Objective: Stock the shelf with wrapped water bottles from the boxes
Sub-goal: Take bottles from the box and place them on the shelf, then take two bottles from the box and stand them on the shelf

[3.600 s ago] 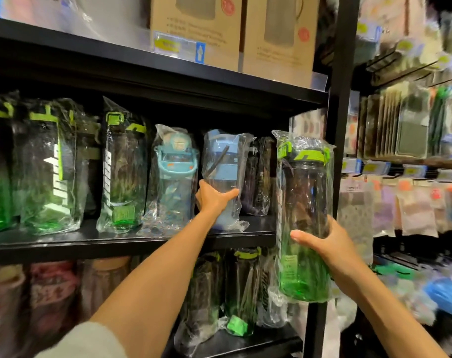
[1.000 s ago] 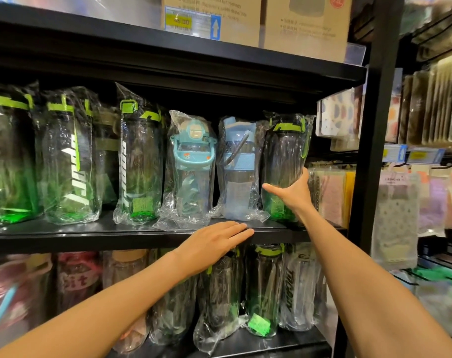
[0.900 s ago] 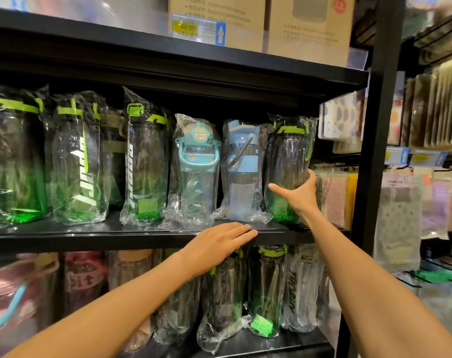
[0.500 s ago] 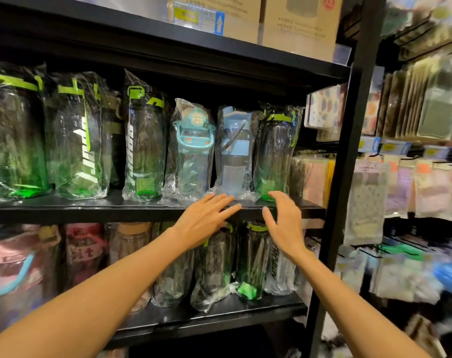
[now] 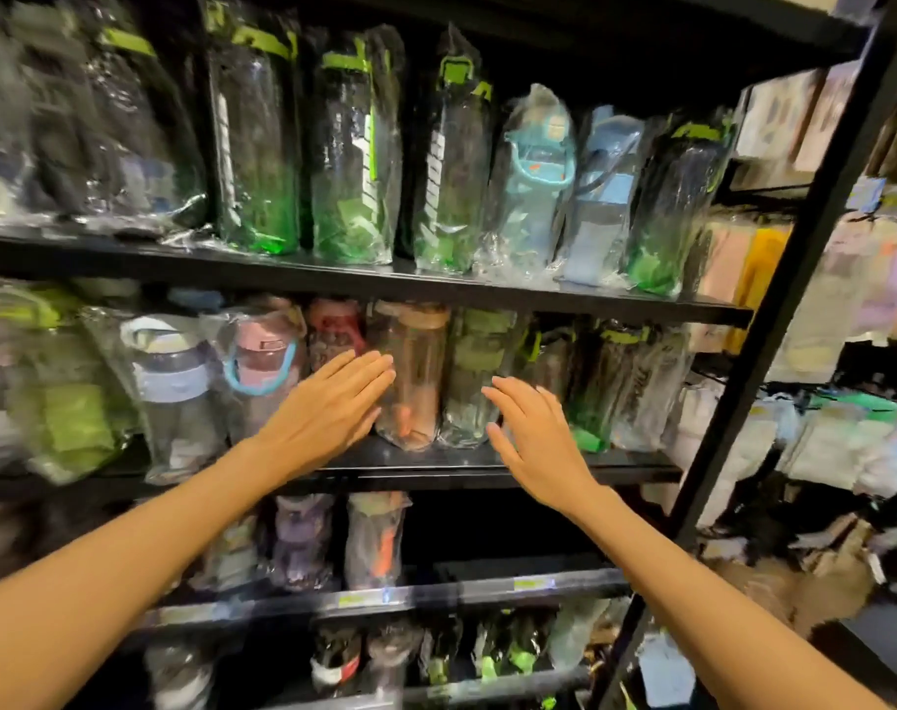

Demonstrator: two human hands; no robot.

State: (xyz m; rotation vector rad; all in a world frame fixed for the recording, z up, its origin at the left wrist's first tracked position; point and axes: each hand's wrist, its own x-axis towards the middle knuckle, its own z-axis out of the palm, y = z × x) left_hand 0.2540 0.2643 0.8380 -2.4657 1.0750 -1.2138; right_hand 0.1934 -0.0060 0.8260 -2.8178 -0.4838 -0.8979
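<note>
A black shelf unit (image 5: 436,289) holds rows of plastic-wrapped water bottles. The green-bottomed bottle (image 5: 677,207) stands at the right end of the upper row, beside a blue one (image 5: 602,197). My left hand (image 5: 328,407) and my right hand (image 5: 533,433) hover with straight fingers in front of the row below, holding nothing. Between them stand a brown-capped bottle (image 5: 410,376) and a clear green-capped one (image 5: 474,381). My left fingertips are at the brown bottle's wrap; whether they touch it is unclear.
The shelf's black upright post (image 5: 774,310) runs down the right side. Beyond it are racks of small packaged goods (image 5: 846,443). Lower shelves (image 5: 436,589) carry more wrapped bottles, with a gap to the right of an orange-marked one (image 5: 380,540). Cardboard (image 5: 794,581) lies at lower right.
My right hand let go of the green-bottomed bottle, which stays on the upper shelf. Both hands dropped to the row below, and my view tilted down.
</note>
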